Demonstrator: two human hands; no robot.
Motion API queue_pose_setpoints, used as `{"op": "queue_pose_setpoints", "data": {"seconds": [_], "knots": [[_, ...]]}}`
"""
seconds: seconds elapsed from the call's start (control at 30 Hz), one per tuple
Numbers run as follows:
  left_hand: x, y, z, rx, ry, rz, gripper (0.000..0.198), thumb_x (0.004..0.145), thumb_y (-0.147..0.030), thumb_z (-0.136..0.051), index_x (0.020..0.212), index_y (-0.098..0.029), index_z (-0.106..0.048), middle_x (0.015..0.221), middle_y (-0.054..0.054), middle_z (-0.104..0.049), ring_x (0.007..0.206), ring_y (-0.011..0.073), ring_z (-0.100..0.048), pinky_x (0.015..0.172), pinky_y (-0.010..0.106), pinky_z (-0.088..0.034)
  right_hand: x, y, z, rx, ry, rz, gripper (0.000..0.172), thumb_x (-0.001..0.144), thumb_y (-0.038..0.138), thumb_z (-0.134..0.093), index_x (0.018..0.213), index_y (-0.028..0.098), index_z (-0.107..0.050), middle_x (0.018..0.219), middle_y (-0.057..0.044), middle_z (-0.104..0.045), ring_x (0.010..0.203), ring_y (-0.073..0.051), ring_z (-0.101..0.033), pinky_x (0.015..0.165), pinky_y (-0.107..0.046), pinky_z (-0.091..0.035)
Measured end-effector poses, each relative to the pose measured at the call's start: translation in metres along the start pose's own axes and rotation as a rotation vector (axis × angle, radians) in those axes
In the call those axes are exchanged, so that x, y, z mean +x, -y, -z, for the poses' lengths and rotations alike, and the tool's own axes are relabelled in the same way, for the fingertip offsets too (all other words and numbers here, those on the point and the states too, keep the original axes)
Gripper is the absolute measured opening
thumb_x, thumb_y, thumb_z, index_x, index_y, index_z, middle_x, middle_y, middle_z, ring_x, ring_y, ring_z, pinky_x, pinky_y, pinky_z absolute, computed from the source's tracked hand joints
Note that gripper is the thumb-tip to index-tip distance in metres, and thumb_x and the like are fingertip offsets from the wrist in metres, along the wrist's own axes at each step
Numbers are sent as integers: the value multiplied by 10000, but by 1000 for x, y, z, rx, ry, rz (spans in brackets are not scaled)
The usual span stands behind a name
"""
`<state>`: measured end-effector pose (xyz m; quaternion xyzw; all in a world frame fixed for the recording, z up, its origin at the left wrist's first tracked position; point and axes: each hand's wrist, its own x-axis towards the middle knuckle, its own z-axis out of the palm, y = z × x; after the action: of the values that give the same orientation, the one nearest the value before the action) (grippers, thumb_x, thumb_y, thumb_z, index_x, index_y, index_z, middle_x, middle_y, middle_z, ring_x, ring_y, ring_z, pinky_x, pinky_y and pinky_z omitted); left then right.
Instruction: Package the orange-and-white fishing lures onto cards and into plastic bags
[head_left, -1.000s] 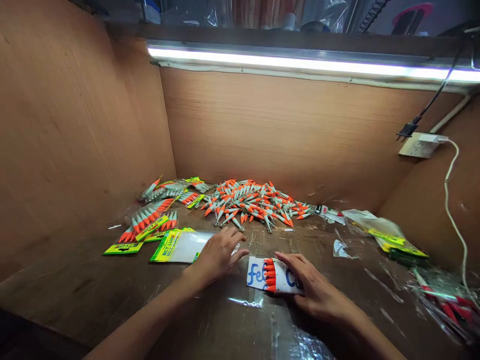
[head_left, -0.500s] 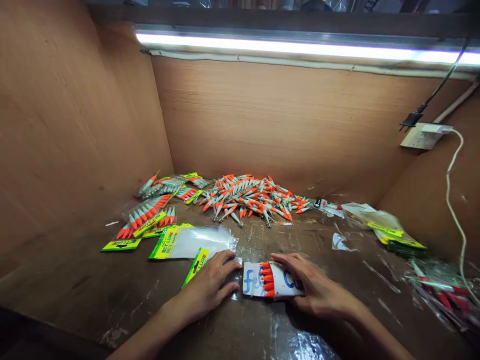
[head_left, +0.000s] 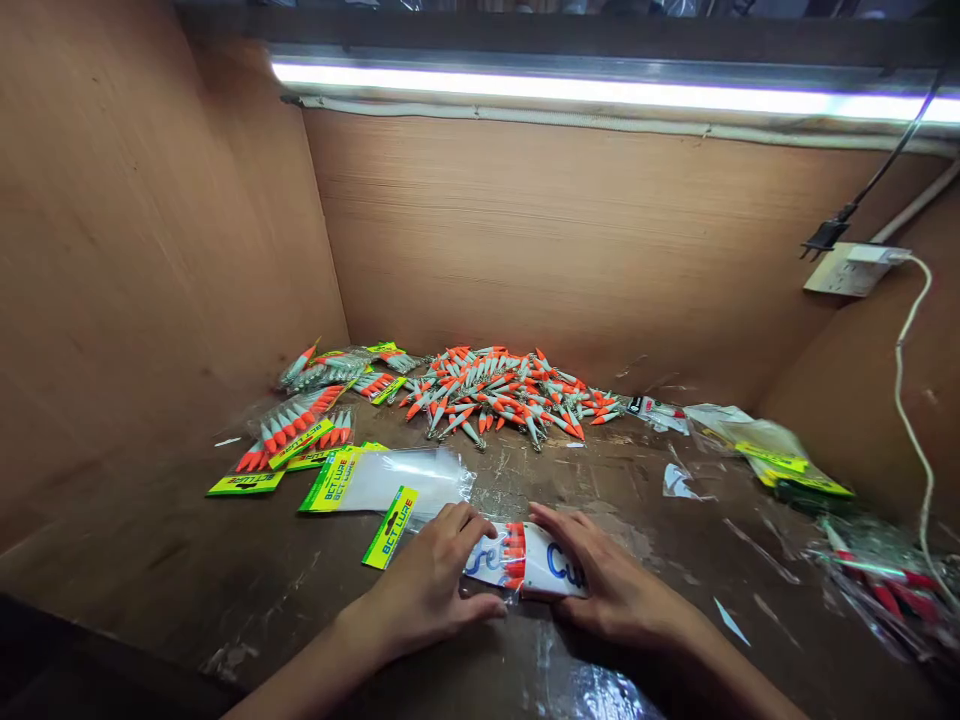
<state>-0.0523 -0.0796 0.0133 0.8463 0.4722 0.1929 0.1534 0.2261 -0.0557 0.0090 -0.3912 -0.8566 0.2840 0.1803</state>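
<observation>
My right hand (head_left: pixel 611 575) grips the right end of a white paper sleeve (head_left: pixel 546 560) with blue handwriting. Orange tips of several fishing lures (head_left: pixel 515 556) show in the sleeve's open middle. From the left, my left hand (head_left: pixel 431 565) pinches a clear plastic bag around the sleeve's left end, thumb below and fingers above. The bag's yellow-green header card (head_left: pixel 390 528) lies flat beyond that hand. Part of the bag is hidden under the left fingers. A stack of unfilled header bags (head_left: pixel 409 480) lies just behind.
A heap of orange-and-white lures (head_left: pixel 499 395) is at the back. Filled lure packs (head_left: pixel 300 430) are piled at back left. More bags (head_left: pixel 780 455) and a pile of packaged red items (head_left: pixel 892 585) lie right. A white cable (head_left: pixel 900 400) hangs from the wall socket.
My right hand has moved left with the sleeve, and its left end now sits within the bag's clear film. My left hand has shifted right and closed around it.
</observation>
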Motion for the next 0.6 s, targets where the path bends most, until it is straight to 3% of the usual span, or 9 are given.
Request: {"op": "queue_pose_setpoints", "data": {"seconds": [0.1,0.27,0.5,0.6], "knots": [[1,-17,-8,131,-2,32,541,706,-450,-821,1125,-237,-554,1118,57,-584,1039,290,-544,866,400,-472,0,-2,-1,-3,-7,10,920,714,212,-686,1543,265,-290,1460,-103,-464,1304,-284,-453,1113,-428,-361],[2,-27,-18,188,-10,37,83,927,-201,-518,1002,-220,-550,968,35,-623,901,233,-577,762,334,-441,-1,1,2,-4,27,23,966,698,189,-684,1556,268,-246,1464,-99,-452,1302,-275,-443,1120,-421,-350],[-1,-34,-23,165,-109,112,111,961,-191,-440,919,-235,-534,897,30,-623,790,205,-599,670,303,-424,-4,6,4,-16,39,41,1009,710,167,-661,1576,288,-156,1475,-87,-446,1309,-282,-432,1122,-438,-344],[1,-45,-31,184,-126,74,110,953,-194,-450,923,-251,-539,932,37,-627,837,228,-607,680,326,-449,-5,10,5,-61,50,80,1009,721,143,-638,1574,331,-133,1576,-68,-316,1409,-287,-334,1165,-463,-280]]}}
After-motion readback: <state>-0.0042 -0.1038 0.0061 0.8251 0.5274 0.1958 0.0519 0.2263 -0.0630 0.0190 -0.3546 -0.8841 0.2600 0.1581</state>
